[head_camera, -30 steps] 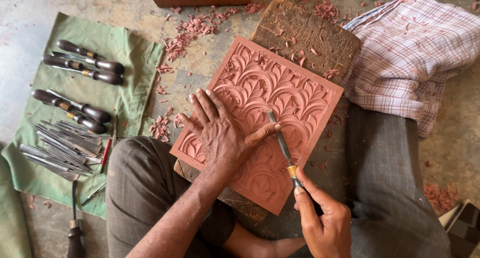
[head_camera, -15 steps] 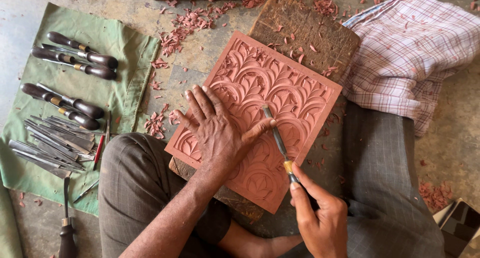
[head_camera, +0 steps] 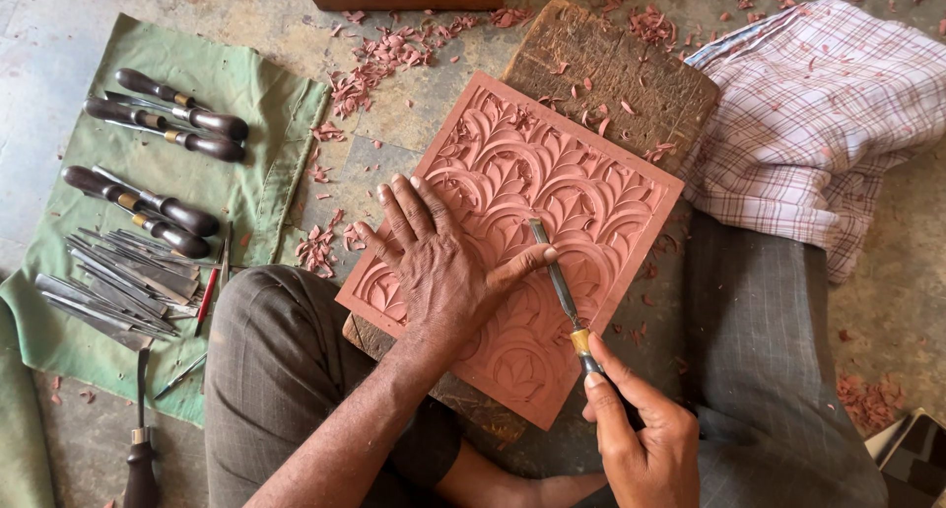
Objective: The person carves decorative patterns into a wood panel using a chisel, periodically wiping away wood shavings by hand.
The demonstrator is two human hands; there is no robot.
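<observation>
A square reddish carved panel [head_camera: 581, 188] with leaf and arch patterns lies tilted on a rough wooden block [head_camera: 616, 69], between my knees. My left hand [head_camera: 439, 267] lies flat on the panel's lower left, fingers spread, thumb touching the blade of a chisel [head_camera: 557, 281]. My right hand [head_camera: 641, 434] grips the chisel's dark handle below its brass ferrule. The blade's tip rests on the carved surface near the panel's middle.
A green cloth [head_camera: 89, 104] at left carries several dark-handled chisels [head_camera: 177, 124] and thin metal tools [head_camera: 118, 276]. Reddish shavings [head_camera: 370, 69] litter the stone floor. A checked cloth [head_camera: 828, 114] lies at upper right. An awl-like tool [head_camera: 140, 439] lies at lower left.
The view has shifted slightly. My hands and the chisel keep nearly the same hold on the panel, the blade working by small moves near the middle.
</observation>
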